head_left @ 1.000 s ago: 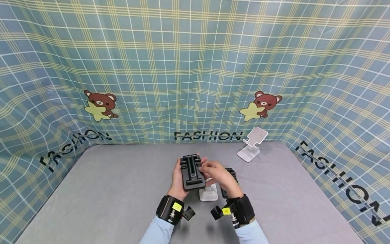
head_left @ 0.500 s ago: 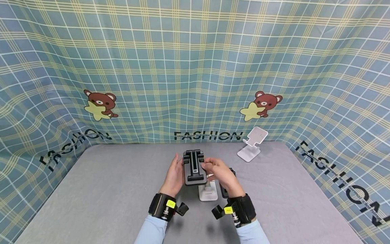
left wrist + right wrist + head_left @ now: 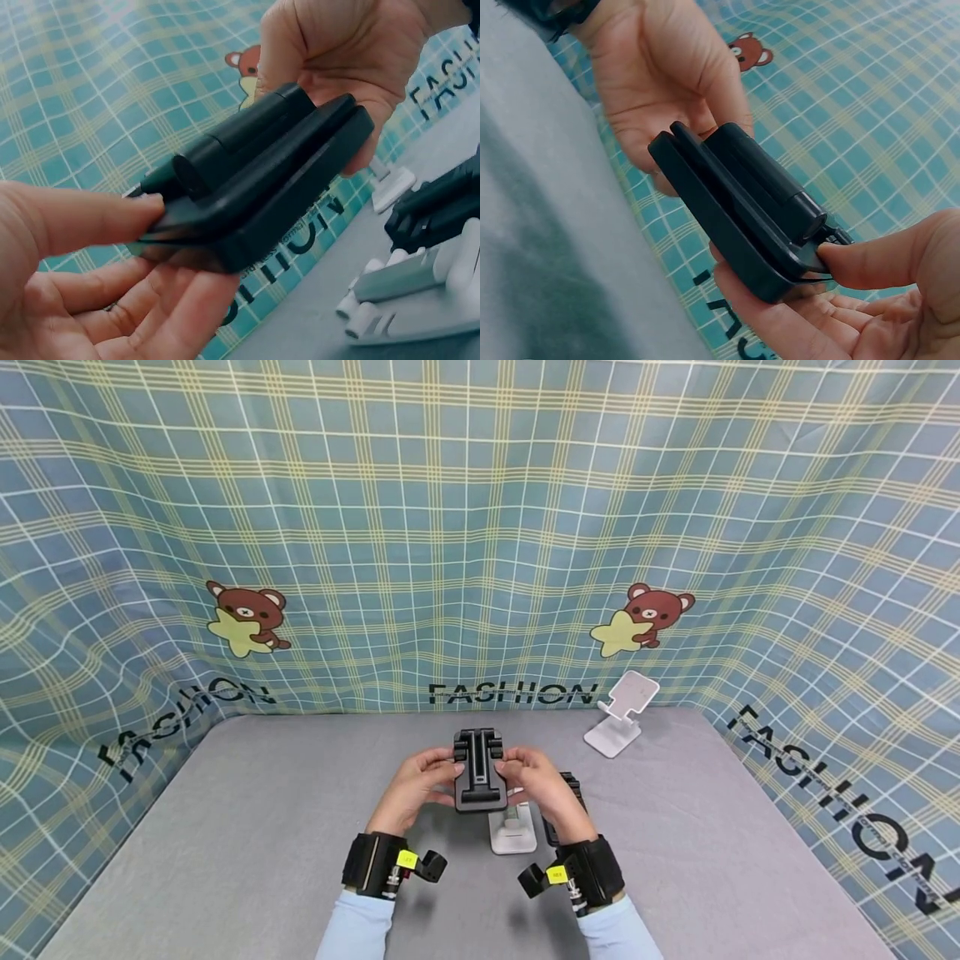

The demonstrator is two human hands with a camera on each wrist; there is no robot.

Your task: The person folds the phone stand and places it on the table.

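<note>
A black folding phone stand (image 3: 481, 777), folded flat, is held up over the grey table between both hands. My left hand (image 3: 422, 783) pinches its left edge, thumb on top and fingers beneath. On the opposite edge my right hand (image 3: 538, 783) pinches it the same way. Both wrist views show the black stand (image 3: 247, 180) edge-on, its two plates lying close together with a thin gap. Below it on the table lies a white folded phone stand (image 3: 513, 833), partly covered by the held one. Another black stand (image 3: 552, 832) lies beside it, mostly hidden behind my right hand.
An unfolded white phone stand (image 3: 613, 737) stands at the back right of the grey table (image 3: 285, 827). A plaid curtain (image 3: 465, 527) rises along the table's back and both sides.
My left hand has gone from cradling the black phone stand underneath to pinching its left edge. The stand has moved slightly right and up. My right hand keeps its edge.
</note>
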